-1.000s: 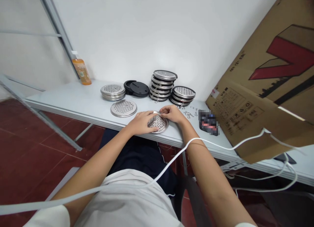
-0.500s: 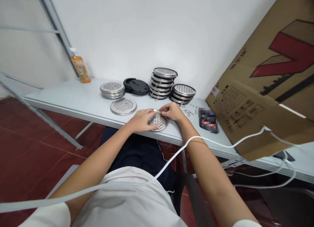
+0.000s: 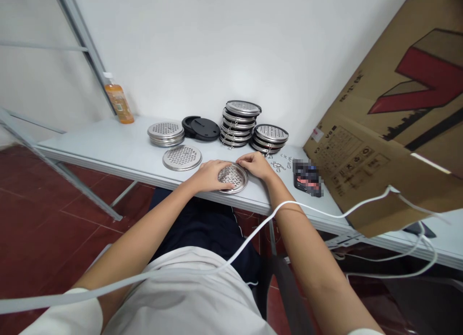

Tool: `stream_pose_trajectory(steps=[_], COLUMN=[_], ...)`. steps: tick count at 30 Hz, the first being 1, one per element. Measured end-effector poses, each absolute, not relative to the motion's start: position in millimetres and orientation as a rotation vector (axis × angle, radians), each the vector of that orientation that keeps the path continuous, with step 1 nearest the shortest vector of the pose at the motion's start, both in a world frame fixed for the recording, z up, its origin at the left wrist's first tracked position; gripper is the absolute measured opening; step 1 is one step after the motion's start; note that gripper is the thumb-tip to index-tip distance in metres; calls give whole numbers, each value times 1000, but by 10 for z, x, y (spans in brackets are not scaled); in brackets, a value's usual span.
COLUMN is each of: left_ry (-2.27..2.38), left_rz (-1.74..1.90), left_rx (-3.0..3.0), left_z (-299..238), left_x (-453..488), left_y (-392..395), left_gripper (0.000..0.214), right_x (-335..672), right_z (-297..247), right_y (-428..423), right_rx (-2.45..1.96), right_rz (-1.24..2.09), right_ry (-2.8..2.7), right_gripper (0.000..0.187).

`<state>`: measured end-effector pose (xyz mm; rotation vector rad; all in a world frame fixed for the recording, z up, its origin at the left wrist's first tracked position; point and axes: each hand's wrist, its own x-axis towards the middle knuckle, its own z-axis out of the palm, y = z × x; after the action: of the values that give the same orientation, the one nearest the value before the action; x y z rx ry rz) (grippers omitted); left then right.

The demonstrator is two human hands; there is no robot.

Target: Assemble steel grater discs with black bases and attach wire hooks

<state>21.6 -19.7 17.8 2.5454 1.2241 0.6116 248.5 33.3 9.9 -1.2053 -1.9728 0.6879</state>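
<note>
Fingers (image 3: 224,174) of left hand (image 3: 211,174), right hand (image 3: 257,164) lie open on disc (image 3: 235,179); carton (image 3: 379,127) print illegible.

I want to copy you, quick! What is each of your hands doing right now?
Left hand: open, lying flat on the metal disc.
Right hand: fingers at the disc's far rim; grip cannot be told.

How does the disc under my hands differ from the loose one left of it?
The disc under the hands has coarser holes; the loose disc has finer ones. The left hand covers part of the first and the right hand touches its rim; the loose disc lies untouched. Both are round perforated metal, flat on the table.
</note>
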Motion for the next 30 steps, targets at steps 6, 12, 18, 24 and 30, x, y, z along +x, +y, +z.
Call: stream_pose_trajectory(steps=[6, 12, 18, 24, 30], left_ry=[1216, 1149, 1135, 1172, 1149], left_rz=[643, 743, 782, 791, 704], left_rx=[2493, 2474, 2466, 2461, 2498], left_z=[213, 200, 196, 201, 193], left_x=[215, 200, 210, 199, 172], left_y=[-187, -204, -207, -197, -175], left_gripper=[80, 75, 72, 69, 75], right_x=[2477, 2465, 2464, 2466, 2467], right_z=[82, 90, 72, 57, 54], right_y=[333, 327, 339, 342, 344], right_rx=[-1199, -1204, -1221, -1199, -1192], right_rz=[665, 652, 643, 643, 623], right_ry=[-1966, -1961, -1954, -1963, -1965], right_gripper=[22, 21, 20, 21, 20])
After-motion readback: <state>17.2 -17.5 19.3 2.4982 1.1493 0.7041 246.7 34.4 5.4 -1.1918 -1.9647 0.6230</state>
